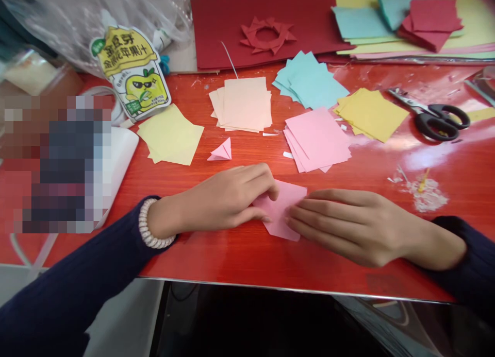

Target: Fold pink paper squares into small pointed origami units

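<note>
A pink paper square [284, 205] lies on the red table [247, 264] near its front edge, between my two hands. My left hand [222, 200] rests on the paper's left side, its curled fingertips pinching the left corner. My right hand [348, 223] lies flat with the fingers stretched out and pressed together, their tips holding down the paper's right edge. Just beyond my left hand sits a small folded pink triangle [221, 151].
Stacks of paper squares lie behind: pale yellow [170, 135], peach [243, 103], pink [319, 138], teal [309, 80], yellow [371, 114]. Black-handled scissors [436, 117] lie at the right. A juice pouch [131, 71], a dark red sheet with a folded star ring [266, 35] and paper scraps [423, 189] are also there.
</note>
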Motion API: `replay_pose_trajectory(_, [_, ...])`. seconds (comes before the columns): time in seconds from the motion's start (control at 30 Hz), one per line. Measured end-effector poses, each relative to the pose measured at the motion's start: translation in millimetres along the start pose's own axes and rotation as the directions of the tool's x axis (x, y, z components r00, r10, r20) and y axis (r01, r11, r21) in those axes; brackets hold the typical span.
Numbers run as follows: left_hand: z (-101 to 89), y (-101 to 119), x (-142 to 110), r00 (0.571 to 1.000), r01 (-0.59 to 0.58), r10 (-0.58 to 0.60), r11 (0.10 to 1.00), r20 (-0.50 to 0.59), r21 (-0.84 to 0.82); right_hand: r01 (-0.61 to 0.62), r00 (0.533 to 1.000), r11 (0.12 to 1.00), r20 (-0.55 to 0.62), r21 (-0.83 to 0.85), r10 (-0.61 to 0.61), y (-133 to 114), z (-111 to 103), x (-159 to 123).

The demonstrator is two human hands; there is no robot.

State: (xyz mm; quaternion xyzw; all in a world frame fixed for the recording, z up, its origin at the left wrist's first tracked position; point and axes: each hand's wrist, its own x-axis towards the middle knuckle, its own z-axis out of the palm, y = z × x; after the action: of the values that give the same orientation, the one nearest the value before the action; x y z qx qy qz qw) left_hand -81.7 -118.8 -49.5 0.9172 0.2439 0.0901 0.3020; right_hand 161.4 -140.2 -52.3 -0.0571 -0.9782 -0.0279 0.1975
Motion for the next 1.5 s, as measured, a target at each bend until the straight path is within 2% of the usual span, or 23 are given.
replay_pose_trajectory(0.13, [1.4,1.8,-0.2,1.000,-0.019,0.018,0.997,0.014,0.069,-0.137,0.991,0.981,0.020,0.136,0.136,0.3,6.3,-1.2])
replay_pose_trajectory(0.23, [1.9,4.2,-0.5,0.999,-0.026,0.022,0.992,0.030,0.124,-0.169,0.985,0.956,0.068,0.242,0.157,2.4,7.0,-4.7])
replay_pose_trajectory(0.33, [1.5,5.4,-0.8,0.999,-0.027,0.022,0.991,0.035,0.128,-0.115,0.992,0.961,0.077,0.251,0.099,4.3,3.1,-7.2])
replay_pose_trajectory(0.53, [0.0,2.8,0.0,0.999,-0.011,0.008,0.998,0.042,0.062,0.071,0.995,0.997,0.065,0.019,-0.072,1.8,-7.9,-0.2])
replay_pose_trajectory(0.63, [-0.6,2.6,0.7,0.999,-0.014,0.011,0.998,0.048,0.058,0.105,0.994,0.994,0.031,-0.025,-0.105,-0.3,-7.9,4.9])
replay_pose_trajectory(0.7, [-1.1,3.5,0.8,0.998,-0.012,0.010,0.999,0.055,0.052,0.031,0.999,0.999,0.012,0.022,-0.031,-1.1,-4.4,6.5])
replay_pose_trajectory(0.77, [-2.0,5.3,0.6,0.998,0.003,-0.006,0.999,0.064,0.046,-0.113,0.994,0.986,0.019,0.125,0.112,-1.8,0.7,7.0])
replay_pose_trajectory(0.87, [-3.5,8.5,-0.4,0.994,0.073,-0.075,0.997,0.084,0.022,-0.352,0.935,0.884,0.073,0.308,0.347,-4.0,7.3,7.5])
replay_pose_trajectory(0.97, [-4.3,10.7,-1.7,0.988,0.125,-0.123,0.992,0.093,-0.024,-0.493,0.861,0.750,0.125,0.441,0.492,-7.8,9.2,10.2])
replay_pose_trajectory(1.1, [-3.1,12.2,-1.7,0.984,0.148,-0.145,0.989,0.102,-0.027,-0.550,0.822,0.706,0.139,0.447,0.552,-12.0,8.1,14.8])
replay_pose_trajectory(1.33, [-1.3,15.1,-0.7,0.978,0.195,-0.192,0.980,0.079,-0.026,-0.562,0.819,0.762,0.085,0.321,0.568,-13.9,13.3,15.3])
replay_pose_trajectory(1.5, [-0.8,14.6,-1.2,0.979,0.194,-0.190,0.980,0.077,-0.052,-0.585,0.801,0.750,0.076,0.309,0.593,-16.6,16.2,16.1])
